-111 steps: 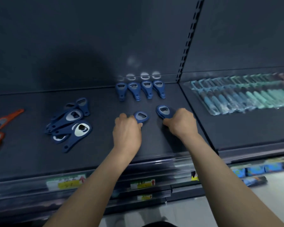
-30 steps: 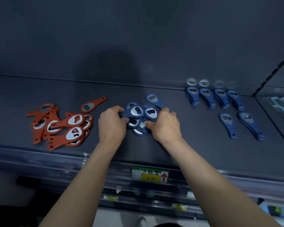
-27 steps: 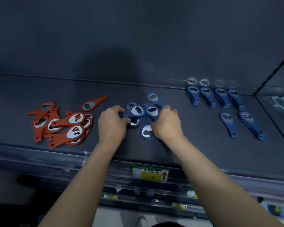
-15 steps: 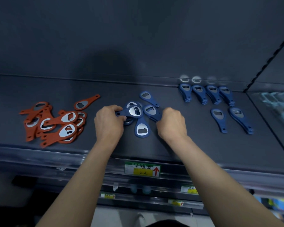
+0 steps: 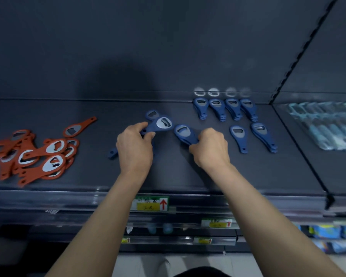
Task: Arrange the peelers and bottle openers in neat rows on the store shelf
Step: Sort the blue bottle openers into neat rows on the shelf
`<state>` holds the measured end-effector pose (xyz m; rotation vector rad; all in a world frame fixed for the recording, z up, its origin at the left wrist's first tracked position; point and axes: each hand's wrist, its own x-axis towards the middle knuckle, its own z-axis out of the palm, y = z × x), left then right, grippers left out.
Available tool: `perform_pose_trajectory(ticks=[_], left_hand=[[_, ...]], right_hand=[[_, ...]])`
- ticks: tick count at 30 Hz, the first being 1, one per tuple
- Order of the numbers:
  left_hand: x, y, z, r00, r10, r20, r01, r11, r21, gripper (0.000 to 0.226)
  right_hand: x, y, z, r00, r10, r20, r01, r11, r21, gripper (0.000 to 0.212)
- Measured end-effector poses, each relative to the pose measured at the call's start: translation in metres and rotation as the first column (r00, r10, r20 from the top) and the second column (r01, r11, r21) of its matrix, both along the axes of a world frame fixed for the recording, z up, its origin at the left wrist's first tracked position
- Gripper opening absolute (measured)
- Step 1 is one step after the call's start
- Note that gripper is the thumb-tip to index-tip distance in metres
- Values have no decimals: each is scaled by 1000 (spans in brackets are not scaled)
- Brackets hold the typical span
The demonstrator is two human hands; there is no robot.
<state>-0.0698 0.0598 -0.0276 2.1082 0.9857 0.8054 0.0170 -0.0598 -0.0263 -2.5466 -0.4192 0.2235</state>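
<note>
Left hand (image 5: 135, 148) pinches the handle of a blue opener (image 5: 162, 124), metal face up. Right hand (image 5: 210, 148) curls round the handle of a second blue opener (image 5: 185, 132), head toward 11 o'clock; single or stacked, cannot tell. Row of four blue stacks (image 5: 225, 108) at 1 o'clock of it, at the back of the shelf (image 5: 178, 176); two more blue openers (image 5: 238, 136) at 2 o'clock. Orange pile (image 5: 36, 154) at 9 o'clock of the left hand. Packaged peelers (image 5: 328, 126) beyond at 3 o'clock, blurred.
</note>
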Motion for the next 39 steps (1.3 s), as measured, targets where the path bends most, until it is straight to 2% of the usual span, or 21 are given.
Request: perform_pose_trajectory(ticks=[5, 12, 15, 21, 28, 33, 35, 39], left_hand=[[26, -40, -7, 991, -129, -26, 129, 992, -6, 32], [52, -82, -21, 954, -230, -190, 243, 969, 46, 28], [59, -96, -23, 936, -252, -247, 276, 959, 66, 28], [64, -110, -23, 921, -281, -270, 309, 949, 69, 28], [59, -103, -21, 924, -226, -308, 264, 960, 88, 28], [56, -98, -23, 922, -220, -319, 262, 960, 97, 26], [56, -97, -25, 917, -237, -321, 278, 957, 87, 30], [59, -99, -27, 902, -293, -317, 335, 939, 85, 41]], right_hand=[[23, -47, 8, 988, -150, 40, 150, 989, 7, 36], [56, -112, 9, 943, -332, 23, 331, 943, 26, 31], [65, -129, 11, 933, -359, 19, 358, 933, 30, 38], [65, -124, 9, 952, -306, -1, 306, 951, 50, 40], [61, -96, 0, 962, -266, -52, 268, 963, 32, 38], [55, -92, -3, 964, -264, -14, 264, 964, 16, 34], [51, -92, -5, 969, -246, 12, 245, 969, 19, 31], [50, -93, -8, 972, -234, -4, 233, 971, 50, 39]])
